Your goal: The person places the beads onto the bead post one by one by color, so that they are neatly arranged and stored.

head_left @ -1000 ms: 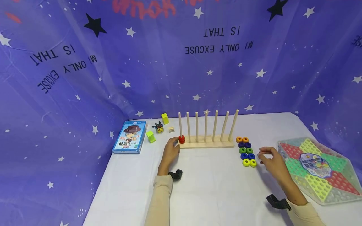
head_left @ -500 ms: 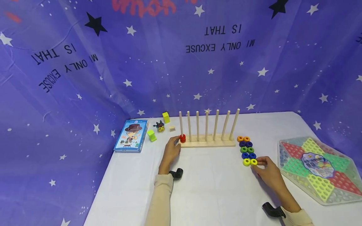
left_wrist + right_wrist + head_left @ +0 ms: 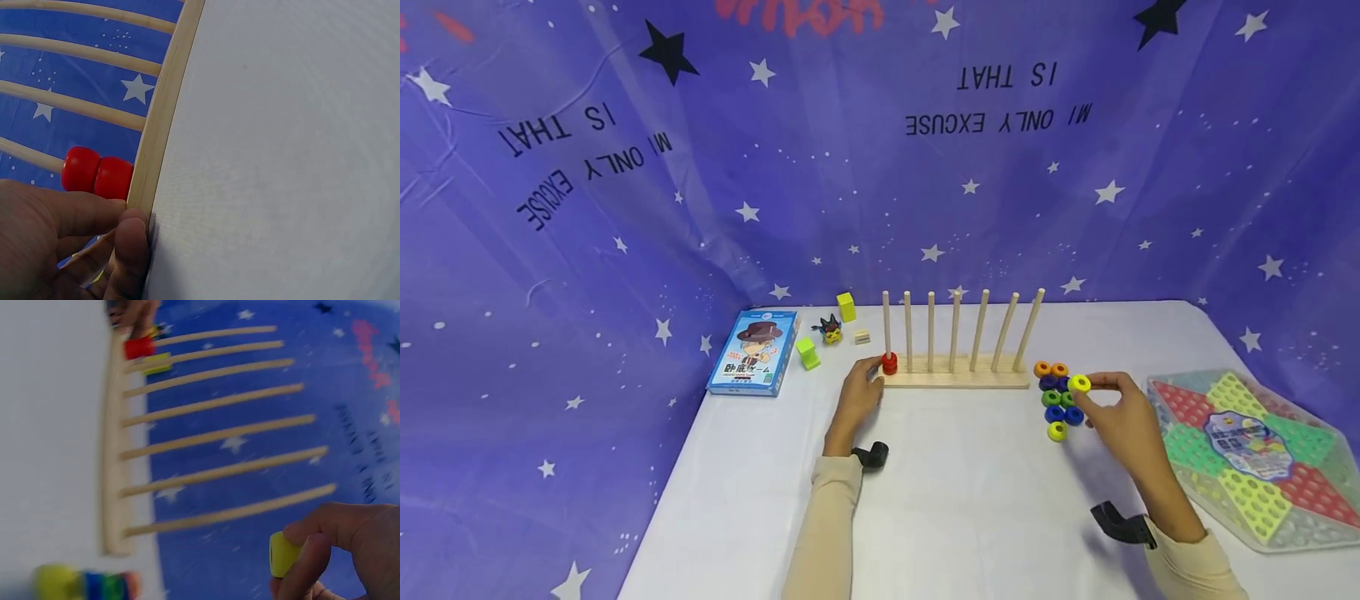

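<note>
A wooden peg rack (image 3: 955,381) with a row of upright pegs stands on the white table. My left hand (image 3: 859,396) grips the left end of its base between thumb and fingers. Two red beads (image 3: 114,178) sit stacked at the foot of the leftmost peg, just beside those fingers. On the right, my right hand (image 3: 1126,421) pinches a yellow bead (image 3: 283,555) between thumb and fingers, raised over the bead rows. Below it lie loose beads in pairs: orange, dark purple, green and blue (image 3: 1054,414), plus a single yellow one at the near end.
At the left lies a blue card-game box (image 3: 752,354). Green blocks (image 3: 808,353), a small dark-and-yellow figure (image 3: 831,331) and a small pale piece (image 3: 862,337) are left of the rack. A hexagonal Chinese checkers set (image 3: 1247,446) is at right. Purple star-printed cloth hangs behind.
My right hand has come to the near end of the bead rows, pinched one yellow bead, and lifted it up and away from its partner. My left hand stays at the rack's end.
</note>
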{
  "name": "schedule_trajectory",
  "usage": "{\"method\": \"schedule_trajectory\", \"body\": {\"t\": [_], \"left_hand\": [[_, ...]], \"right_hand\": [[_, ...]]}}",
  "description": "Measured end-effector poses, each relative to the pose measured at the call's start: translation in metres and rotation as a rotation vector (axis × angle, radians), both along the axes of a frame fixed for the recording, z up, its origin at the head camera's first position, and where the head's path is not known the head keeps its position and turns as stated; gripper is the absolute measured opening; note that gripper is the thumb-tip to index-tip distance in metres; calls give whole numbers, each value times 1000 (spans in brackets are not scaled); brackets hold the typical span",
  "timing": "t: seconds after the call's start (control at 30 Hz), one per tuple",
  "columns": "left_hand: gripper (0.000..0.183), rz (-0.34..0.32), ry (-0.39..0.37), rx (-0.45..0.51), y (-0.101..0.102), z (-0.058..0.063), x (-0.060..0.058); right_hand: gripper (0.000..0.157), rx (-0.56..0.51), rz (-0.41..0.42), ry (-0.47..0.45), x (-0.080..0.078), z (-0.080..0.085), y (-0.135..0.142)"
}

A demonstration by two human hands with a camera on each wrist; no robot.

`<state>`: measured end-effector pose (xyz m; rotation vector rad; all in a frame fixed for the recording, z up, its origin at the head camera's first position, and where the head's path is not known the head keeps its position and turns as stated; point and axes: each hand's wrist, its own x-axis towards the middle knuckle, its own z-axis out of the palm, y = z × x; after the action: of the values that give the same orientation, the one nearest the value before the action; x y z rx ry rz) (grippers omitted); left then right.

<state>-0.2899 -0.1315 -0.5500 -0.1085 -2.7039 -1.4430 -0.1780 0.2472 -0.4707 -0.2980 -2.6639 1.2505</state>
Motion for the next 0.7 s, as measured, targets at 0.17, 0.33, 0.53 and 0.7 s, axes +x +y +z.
{"method": "schedule_trajectory", "body": {"t": [0.17, 0.33, 0.53, 0.7], "left_hand": [[42, 14, -16, -1, -1, 2, 0], [42, 9, -18, -1, 0, 4, 0], [41, 1, 15, -2, 1, 6, 0], [40, 2, 14, 2, 1, 3, 3]], "right_hand": [[50, 0, 58, 90, -27, 51, -28], [47, -26, 203, 140, -55, 92, -66], [39, -31, 369, 159, -82, 128, -118], [35, -27, 440, 144, -102, 134, -153]]}}
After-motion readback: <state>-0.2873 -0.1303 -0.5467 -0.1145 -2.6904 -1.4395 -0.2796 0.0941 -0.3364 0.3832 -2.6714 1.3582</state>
